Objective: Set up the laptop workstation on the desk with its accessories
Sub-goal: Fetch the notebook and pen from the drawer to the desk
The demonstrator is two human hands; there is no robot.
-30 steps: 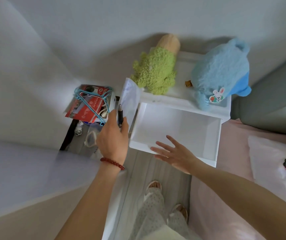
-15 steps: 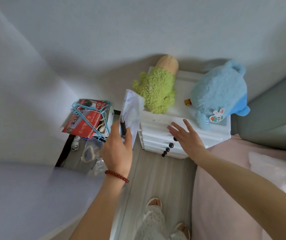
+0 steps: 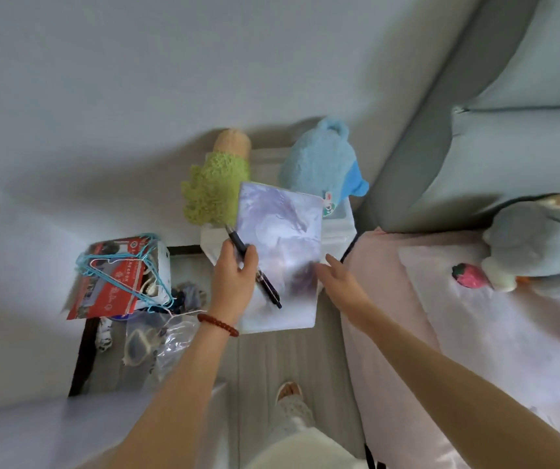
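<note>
Notebook (image 3: 280, 262) with a pale printed cover, held flat and face up above the floor in front of the white bedside cabinet (image 3: 339, 228), at its left edge in the left hand (image 3: 233, 282). Black pen (image 3: 255, 269) pinned slantwise across the cover under the thumb of that same hand, fingers presumably beneath the book, though hidden. Right hand (image 3: 339, 282) hovering at the notebook's right edge with fingers spread and loose, gripping nothing; whether touching the cover or just beside it, impossible to tell. Probably light, thin and a little floppy, with a smooth, glossy-looking cover, so likely to sag and slide if carried by one corner. Best supported along the spine side or under the middle, with a second hand at the free edge. Pen round and slick, apt to roll off on any tilt; better kept under the thumb or taken separately. Beyond, a green plush (image 3: 212, 191) and a blue plush (image 3: 319, 160) on top of the cabinet, a box with blue hangers (image 3: 126, 275) to the left, a pink bed (image 3: 407, 316) to the right.
</note>
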